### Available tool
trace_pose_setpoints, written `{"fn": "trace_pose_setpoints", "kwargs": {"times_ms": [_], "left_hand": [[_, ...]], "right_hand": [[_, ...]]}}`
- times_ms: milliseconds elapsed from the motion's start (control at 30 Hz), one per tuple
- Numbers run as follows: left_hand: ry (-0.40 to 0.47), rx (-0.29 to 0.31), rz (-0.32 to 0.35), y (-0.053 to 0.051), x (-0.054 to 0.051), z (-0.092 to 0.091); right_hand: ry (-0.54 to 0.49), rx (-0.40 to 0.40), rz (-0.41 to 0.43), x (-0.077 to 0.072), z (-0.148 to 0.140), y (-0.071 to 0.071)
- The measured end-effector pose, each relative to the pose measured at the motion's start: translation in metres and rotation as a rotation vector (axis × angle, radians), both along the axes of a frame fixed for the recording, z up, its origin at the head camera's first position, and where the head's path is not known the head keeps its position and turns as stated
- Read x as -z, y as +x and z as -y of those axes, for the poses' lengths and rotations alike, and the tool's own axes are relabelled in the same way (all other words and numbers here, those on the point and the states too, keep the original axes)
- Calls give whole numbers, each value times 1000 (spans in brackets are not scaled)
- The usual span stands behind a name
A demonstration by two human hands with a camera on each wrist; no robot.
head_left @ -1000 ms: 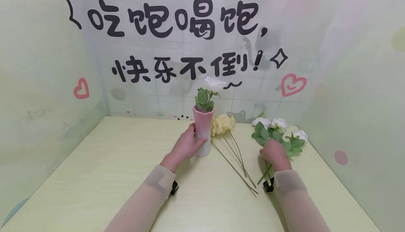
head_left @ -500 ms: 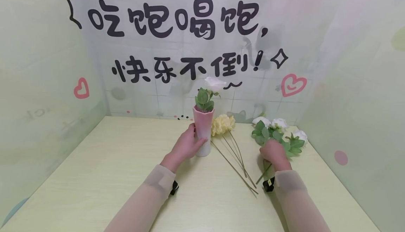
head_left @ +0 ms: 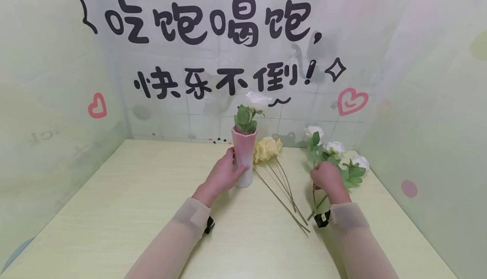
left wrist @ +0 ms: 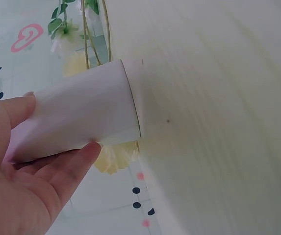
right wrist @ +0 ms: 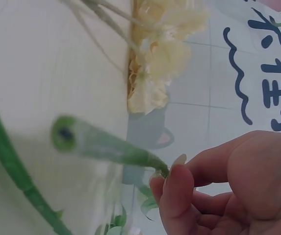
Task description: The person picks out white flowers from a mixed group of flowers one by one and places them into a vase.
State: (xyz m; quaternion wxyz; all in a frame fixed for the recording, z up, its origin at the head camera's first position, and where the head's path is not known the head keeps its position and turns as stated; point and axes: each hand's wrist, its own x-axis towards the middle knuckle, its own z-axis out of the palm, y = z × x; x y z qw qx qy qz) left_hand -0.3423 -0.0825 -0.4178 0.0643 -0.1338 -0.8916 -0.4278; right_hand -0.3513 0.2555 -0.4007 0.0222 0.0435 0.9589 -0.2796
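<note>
Clock hub at mid-table, twelve toward the back wall. The fabric-looking backdrop is carrying black, rounded Chinese lettering in two lines: "吃饱喝饱," and below it "快乐不倒!". A four-pointed star outline is sitting just past the exclamation mark; a pink outlined heart is showing at two, another at ten.

The vase is standing upright at twelve on the pale wood-grain table. Its smooth, glossy-looking wall is fading from pink at the faceted rim to white at the foot. One white rose with oval green leaves is rising from its mouth.

The left hand is gripping the vase low, spread to its width, thumb on one side and fingers on the other.

The right hand, at two, is pinching a green stem between thumb and fingertips, gap closed down to the stem's thickness; the stem's near end is showing a dark hole. Its pale rose head is pointing up. More white roses are lying just beside that hand.

Yellow flowers, ruffled petals bunched, are lying at one, thin stems running toward three.
</note>
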Motion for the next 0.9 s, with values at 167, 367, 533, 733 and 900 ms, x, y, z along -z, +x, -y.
{"fn": "trace_pose_setpoints", "kwargs": {"times_ms": [167,367,533,733,900], "left_hand": [[-4,-1,0,0,0,0],[-12,-3,4,0,0,-1],[-10,-3,8,0,0,-1],[-5,-5,9,0,0,-1],[-7,-5,8,0,0,-1]], "right_hand": [[-76,-2,-74,-7,4,2],[-107,-27,-166,-16,13,8],[-148,-37,-202,-21,19,11],[-189,-43,-252,-27,24,15],[-206,-48,-301,-31,29,16]]}}
